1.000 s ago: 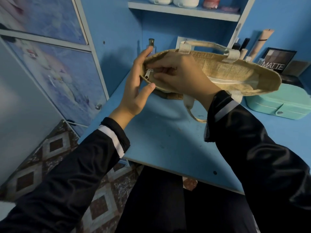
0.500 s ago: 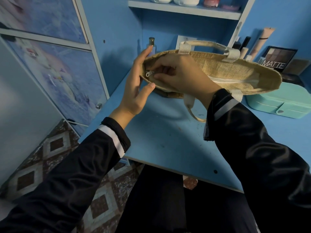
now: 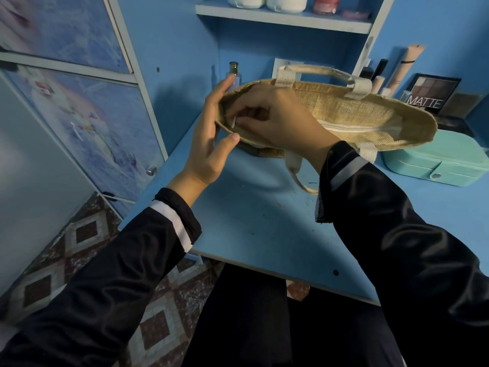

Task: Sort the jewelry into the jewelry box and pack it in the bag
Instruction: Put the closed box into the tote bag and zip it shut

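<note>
A tan jute bag [image 3: 352, 115] with white strap handles is held up above the blue desk [image 3: 254, 223], its white zipper running along the top. My left hand [image 3: 211, 144] grips the bag's left end, thumb under and fingers behind. My right hand [image 3: 280, 123] pinches the small metal zipper pull [image 3: 234, 121] at that same end. The zipper looks shut along the part that shows right of my hand. A mint-green jewelry box [image 3: 434, 165], lid shut with a snap button in front, sits on the desk to the right, partly under the bag.
A MATTE eyeshadow palette [image 3: 431, 96], tubes and pencils stand at the back right. A small glass bottle [image 3: 234, 75] stands behind my left hand. A shelf with jars [image 3: 285, 1] hangs above. A cupboard door [image 3: 87, 123] is on the left.
The zipper pull has turned from pointing down-left to nearly upright between my right fingers. The bag and both hands stay at nearly the same place.
</note>
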`<state>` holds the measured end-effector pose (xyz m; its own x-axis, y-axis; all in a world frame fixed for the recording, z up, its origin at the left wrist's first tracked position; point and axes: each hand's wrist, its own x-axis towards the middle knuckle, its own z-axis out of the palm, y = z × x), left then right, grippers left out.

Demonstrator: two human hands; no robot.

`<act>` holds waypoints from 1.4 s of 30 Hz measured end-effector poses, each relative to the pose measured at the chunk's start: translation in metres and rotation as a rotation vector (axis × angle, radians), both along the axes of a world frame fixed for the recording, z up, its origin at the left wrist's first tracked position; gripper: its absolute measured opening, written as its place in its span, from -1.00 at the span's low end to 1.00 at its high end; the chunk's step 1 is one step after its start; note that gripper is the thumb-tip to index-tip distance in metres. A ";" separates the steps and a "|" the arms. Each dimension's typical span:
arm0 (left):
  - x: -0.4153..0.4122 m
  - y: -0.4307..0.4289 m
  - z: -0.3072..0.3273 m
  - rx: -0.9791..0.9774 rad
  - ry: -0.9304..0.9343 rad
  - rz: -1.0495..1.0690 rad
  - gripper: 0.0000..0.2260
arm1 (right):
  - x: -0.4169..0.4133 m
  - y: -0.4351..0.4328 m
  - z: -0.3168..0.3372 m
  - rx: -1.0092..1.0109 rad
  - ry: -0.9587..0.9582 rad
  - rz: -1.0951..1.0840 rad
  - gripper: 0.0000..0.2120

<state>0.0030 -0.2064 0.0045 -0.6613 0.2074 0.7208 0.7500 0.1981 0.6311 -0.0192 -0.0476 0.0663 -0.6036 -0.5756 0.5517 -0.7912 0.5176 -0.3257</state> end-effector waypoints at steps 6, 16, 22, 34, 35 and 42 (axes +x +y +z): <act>0.000 0.000 0.001 -0.003 0.015 0.011 -0.37 | -0.002 0.004 -0.001 -0.015 -0.012 0.022 -0.87; 0.003 0.001 0.001 -0.010 0.029 0.031 -0.37 | 0.001 0.009 0.003 0.023 -0.068 0.056 -0.81; 0.003 -0.001 0.001 -0.013 0.028 0.029 -0.37 | 0.005 0.006 0.003 0.004 -0.070 0.032 -0.81; 0.004 0.000 0.000 -0.035 0.028 0.018 -0.41 | 0.019 0.000 0.009 -0.039 -0.205 -0.078 -0.80; 0.003 0.000 -0.001 -0.045 0.038 0.024 -0.43 | 0.019 0.000 0.009 -0.046 -0.205 -0.093 -0.80; 0.003 -0.002 0.000 -0.048 0.030 0.048 -0.45 | 0.019 -0.001 0.009 -0.055 -0.203 -0.132 -0.82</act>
<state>0.0062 -0.2081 0.0042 -0.6496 0.2109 0.7304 0.7573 0.2636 0.5974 0.0001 -0.0490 0.0752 -0.7736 -0.4565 0.4396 -0.6330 0.5895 -0.5019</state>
